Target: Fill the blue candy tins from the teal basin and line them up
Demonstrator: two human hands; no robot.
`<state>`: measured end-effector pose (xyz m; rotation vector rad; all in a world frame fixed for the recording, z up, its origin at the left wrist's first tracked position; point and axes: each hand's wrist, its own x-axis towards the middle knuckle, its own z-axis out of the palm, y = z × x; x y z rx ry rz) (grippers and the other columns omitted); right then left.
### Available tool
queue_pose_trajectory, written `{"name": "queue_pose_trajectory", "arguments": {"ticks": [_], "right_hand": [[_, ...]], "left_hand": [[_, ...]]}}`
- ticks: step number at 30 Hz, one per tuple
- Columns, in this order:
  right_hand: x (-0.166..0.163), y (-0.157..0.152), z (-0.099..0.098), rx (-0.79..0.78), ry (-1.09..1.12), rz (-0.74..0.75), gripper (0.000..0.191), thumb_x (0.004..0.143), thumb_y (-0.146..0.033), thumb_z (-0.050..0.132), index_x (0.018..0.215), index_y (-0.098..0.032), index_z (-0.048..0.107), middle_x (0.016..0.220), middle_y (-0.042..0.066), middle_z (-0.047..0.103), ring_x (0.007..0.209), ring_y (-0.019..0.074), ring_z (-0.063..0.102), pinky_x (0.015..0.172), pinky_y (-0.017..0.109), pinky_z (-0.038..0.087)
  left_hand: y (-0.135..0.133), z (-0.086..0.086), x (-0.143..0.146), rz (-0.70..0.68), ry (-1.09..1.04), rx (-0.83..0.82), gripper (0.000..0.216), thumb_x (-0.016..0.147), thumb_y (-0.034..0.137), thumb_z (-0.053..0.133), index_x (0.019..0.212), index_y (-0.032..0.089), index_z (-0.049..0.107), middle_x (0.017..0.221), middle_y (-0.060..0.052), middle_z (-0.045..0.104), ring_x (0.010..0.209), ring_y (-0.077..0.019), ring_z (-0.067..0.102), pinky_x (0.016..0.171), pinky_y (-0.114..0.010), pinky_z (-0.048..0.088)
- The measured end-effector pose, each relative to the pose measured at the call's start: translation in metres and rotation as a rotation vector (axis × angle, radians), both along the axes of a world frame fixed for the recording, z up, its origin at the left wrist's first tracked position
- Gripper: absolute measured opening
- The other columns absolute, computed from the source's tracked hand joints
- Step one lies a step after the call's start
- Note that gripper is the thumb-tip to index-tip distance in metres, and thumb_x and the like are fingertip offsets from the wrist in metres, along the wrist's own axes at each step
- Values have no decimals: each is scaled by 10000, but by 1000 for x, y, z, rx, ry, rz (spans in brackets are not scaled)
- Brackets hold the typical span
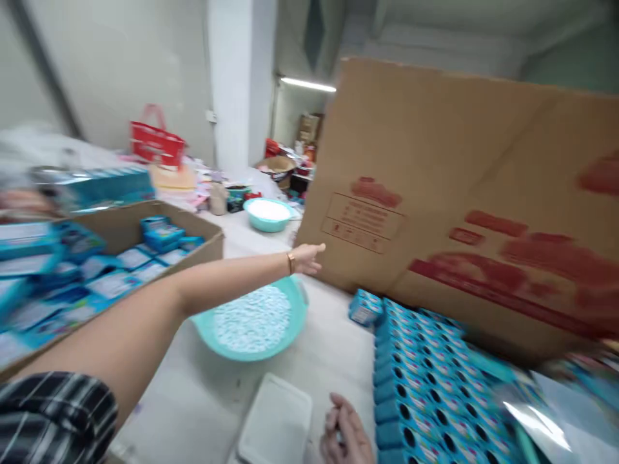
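My left hand reaches far forward over the teal basin, its fingers apart. It is at the lower left edge of a big upright cardboard sheet or box side; whether it touches the cardboard I cannot tell. Small white pieces fill the basin. At the bottom, my right hand is closed, fingers curled together; what is in them, if anything, is hidden. It lies between a white rectangular lid or tray and rows of blue small boxes with dark oval holes.
On the left, an open carton holds many blue boxes. A lone blue box stands by the rows. Farther back are a second teal basin with white contents and a red bag. Clear plastic shines at right.
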<state>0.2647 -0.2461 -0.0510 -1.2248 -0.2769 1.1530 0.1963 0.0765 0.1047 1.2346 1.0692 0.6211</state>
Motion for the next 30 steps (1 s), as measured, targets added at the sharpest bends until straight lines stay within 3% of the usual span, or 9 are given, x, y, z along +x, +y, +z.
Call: {"name": "queue_pose_trajectory", "arguments": {"ticks": [3,6,10,13,17,20,22,26,30], "right_hand": [[-16,42,30,97,-92,166,532,665,-588,755,1028,-226,612,669,-39,545,392,20,265,389,183,192],[-50,102,46,178,-306,343,447,793,-549,638,1071,-201,607,675,-32,513,449,55,336,428,204,253],[-85,176,39,164,-1031,771,415,835,-506,525,1078,-194,651,841,64,647,707,191,576,659,323,451],[-104,215,41,92,-1657,1171,392,703,-369,693,1072,-239,692,1192,119,644,1143,340,534,909,445,407],[-164,267,91,265,-1930,1021,307,912,-343,460,1087,-194,664,1074,119,668,991,255,610,836,358,417],[-241,314,133,501,-1902,896,317,964,-356,367,960,-208,647,940,63,674,881,190,618,762,292,409],[-292,346,143,590,-1938,925,300,972,-363,371,971,-209,629,959,59,670,904,181,616,781,278,410],[-359,405,120,489,-2196,1037,283,918,-336,499,1121,-157,583,1114,141,632,1050,260,579,816,328,444],[-376,448,83,421,-2250,1131,384,802,-214,635,1169,-111,583,1185,189,593,1105,305,542,865,380,474]], "left_hand": [[16,49,-144,72,103,207,452,816,494,652,1100,143,628,1159,-147,666,915,-208,682,772,-296,533],[6,76,-288,220,310,419,425,796,478,653,1073,156,637,1106,-86,689,923,-183,660,766,-248,497],[-18,64,-430,316,660,549,380,652,407,744,899,132,659,875,-48,710,886,-221,634,757,-258,464],[-16,34,-488,269,873,552,302,616,365,767,799,152,655,812,-47,703,854,-239,637,768,-280,461],[24,-3,-504,237,1077,555,307,698,353,757,903,148,654,1000,-93,687,975,-253,622,883,-375,463],[63,-29,-484,227,1154,589,330,841,369,655,1080,144,621,1164,-106,620,1076,-238,582,945,-448,454],[84,-49,-464,231,1177,650,409,875,375,619,1212,150,562,1271,-112,557,1160,-261,536,981,-485,437],[113,-93,-435,272,1238,712,508,897,344,596,1354,169,458,1372,-131,477,1233,-293,485,1002,-513,426],[134,-127,-423,334,1331,690,468,945,266,503,1397,178,423,1418,-153,449,1272,-330,467,996,-566,420]]}}
